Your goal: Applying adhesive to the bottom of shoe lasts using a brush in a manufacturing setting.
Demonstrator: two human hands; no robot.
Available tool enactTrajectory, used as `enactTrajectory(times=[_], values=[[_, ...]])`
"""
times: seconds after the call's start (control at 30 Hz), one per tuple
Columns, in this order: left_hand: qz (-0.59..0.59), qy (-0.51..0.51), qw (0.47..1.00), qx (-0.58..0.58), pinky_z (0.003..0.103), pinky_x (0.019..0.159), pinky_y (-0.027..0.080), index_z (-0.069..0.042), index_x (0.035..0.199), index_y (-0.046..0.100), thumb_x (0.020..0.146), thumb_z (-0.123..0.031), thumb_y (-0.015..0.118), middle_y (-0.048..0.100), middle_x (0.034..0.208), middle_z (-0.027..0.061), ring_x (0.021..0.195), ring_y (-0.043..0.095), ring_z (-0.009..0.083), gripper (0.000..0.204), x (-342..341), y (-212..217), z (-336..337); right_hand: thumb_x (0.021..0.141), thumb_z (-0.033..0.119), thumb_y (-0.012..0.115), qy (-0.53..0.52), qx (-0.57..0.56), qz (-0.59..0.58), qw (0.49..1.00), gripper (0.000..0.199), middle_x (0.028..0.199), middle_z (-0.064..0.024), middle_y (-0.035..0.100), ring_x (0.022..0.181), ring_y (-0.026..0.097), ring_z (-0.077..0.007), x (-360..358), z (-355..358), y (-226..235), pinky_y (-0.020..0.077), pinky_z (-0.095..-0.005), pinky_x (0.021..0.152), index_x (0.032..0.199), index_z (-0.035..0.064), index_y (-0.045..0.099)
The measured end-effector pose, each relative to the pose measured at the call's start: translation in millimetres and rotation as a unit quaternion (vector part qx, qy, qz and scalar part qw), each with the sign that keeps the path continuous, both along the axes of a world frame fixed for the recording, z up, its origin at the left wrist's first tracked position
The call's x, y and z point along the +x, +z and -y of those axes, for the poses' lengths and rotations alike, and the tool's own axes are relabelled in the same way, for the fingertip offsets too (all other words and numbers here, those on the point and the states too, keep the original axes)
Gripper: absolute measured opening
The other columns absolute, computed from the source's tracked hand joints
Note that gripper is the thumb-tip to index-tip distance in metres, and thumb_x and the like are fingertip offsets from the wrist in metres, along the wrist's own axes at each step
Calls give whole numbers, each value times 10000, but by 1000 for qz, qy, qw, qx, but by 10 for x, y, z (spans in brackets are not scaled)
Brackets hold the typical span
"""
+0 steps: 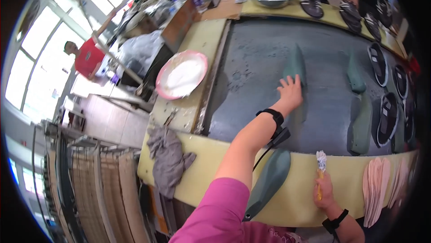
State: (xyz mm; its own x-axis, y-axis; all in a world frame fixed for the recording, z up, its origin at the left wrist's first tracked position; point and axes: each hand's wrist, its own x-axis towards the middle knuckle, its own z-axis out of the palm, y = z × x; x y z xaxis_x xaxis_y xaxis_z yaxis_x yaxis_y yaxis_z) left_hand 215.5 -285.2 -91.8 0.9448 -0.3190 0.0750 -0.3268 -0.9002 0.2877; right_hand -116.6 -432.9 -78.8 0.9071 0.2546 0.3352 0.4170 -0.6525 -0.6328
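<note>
While my unclenched left hand [291,95] touches green shoe last [295,62], my right hand [324,191] grips paintbrush [321,167] at near worktable edge [298,193].

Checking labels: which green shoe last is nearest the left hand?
The last in the middle of the dark surface, by the left hand; other lasts lie farther off.

Lighting: bright daylight, from tall windows [38,30] at left, panes burnt to white. Diffuse sheen across dark grey worktop [256,41]; pale glare on tiled floor [114,122]. Upper right corner dimmer, black shoes [384,12] there low in detail.
Focus: paintbrush [321,164] in foreground fairly crisp; background person in red shirt [88,59] soft.
Distortion: fisheye, far yellow ledge [331,13] bowed; round black vignette, bluish fringe at left rim.
</note>
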Motion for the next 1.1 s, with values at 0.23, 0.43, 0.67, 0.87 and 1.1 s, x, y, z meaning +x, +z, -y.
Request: enactTrajectory(times=[0.23,0.43,0.67,0.87,1.1], values=[[-79,-286,954,-30,486,833,379,-9,1087,496,759,-328,617,497,1134,193,1095,442,358,474,-1626,777,-775,734,-99,488,-37,8,33,999,282,1144,-270,520,1045,504,-442,-52,-25,-98,412,-466,901,998,0,491],[-54,-311,940,132,507,951,356,-40,1233,466,747,-220,623,355,1338,258,1236,340,439,542,-3147,816,-1249,736,-106,488,-42,0,57,998,289,1162,-267,516,1074,496,-442,-189,-13,-166,408,-464,913,1007,-7,485],[-380,-64,852,-353,347,1003,368,-44,1356,388,842,-173,588,495,1280,207,1208,462,268,566,-2637,717,-2204,812,-18,552,-62,-5,49,997,319,1131,-217,536,1079,496,-401,-55,-44,-109,408,-421,929,1127,12,507],[-200,-38,977,-64,402,975,373,35,1323,385,677,-335,695,484,1238,273,1192,447,361,806,-2539,828,-2075,824,30,605,-36,63,120,990,215,850,-142,598,766,600,-319,126,-372,512,477,-345,687,1034,35,560],[-417,-50,815,-400,315,782,480,53,1246,461,598,-113,634,592,1042,153,892,587,219,691,-2538,778,-1863,878,119,571,10,240,66,968,125,798,-110,646,717,641,-184,197,-785,945,490,-280,639,967,37,602]])
